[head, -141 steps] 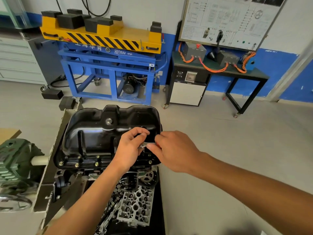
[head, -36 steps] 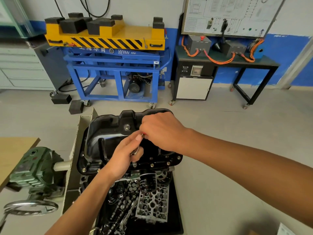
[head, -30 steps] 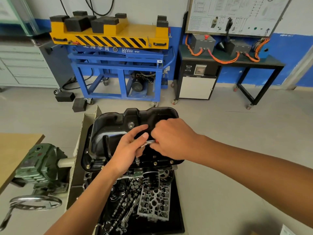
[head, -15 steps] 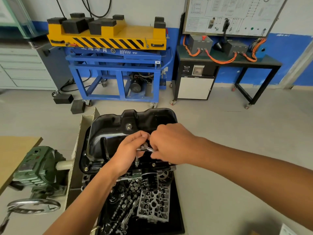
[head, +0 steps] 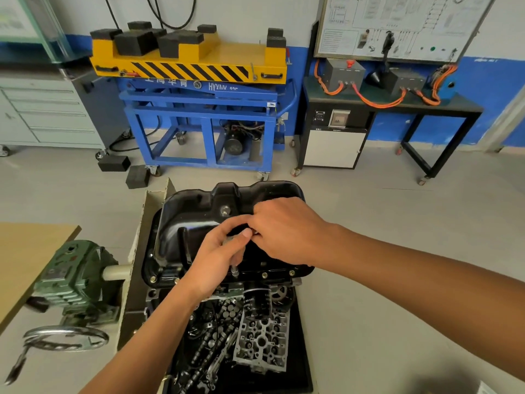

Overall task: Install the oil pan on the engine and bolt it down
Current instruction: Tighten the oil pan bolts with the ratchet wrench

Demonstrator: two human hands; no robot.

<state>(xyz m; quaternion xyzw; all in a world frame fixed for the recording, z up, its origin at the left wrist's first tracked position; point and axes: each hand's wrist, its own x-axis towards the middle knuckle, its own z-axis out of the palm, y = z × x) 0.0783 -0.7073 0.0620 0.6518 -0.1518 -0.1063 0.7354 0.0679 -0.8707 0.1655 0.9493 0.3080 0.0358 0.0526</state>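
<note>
View from the head camera. The black oil pan (head: 196,220) sits open side down on the engine (head: 154,297), its flange lined with bolts (head: 264,275) along the near edge. The left hand (head: 216,265) wraps its fingers around the upright shaft of a socket tool (head: 234,273), whose lower end stands on a bolt of the near flange. The right hand (head: 287,231) meets it at the tool's top, fingers curled tightly around the handle, which is almost wholly hidden.

Compared with half a second earlier, the right hand lies slightly farther over the pan, and the metal handle then visible between the two hands is now covered. The socket stands on the same bolt, and the pan has not shifted.

Legible writing: the blue lift table (head: 199,109) carries Chinese characters and letters that read roughly "HYX", the rest unclear. White print on the oil filter (head: 257,304) and the diagrams on the wall board (head: 397,24) are too small to read.
</note>
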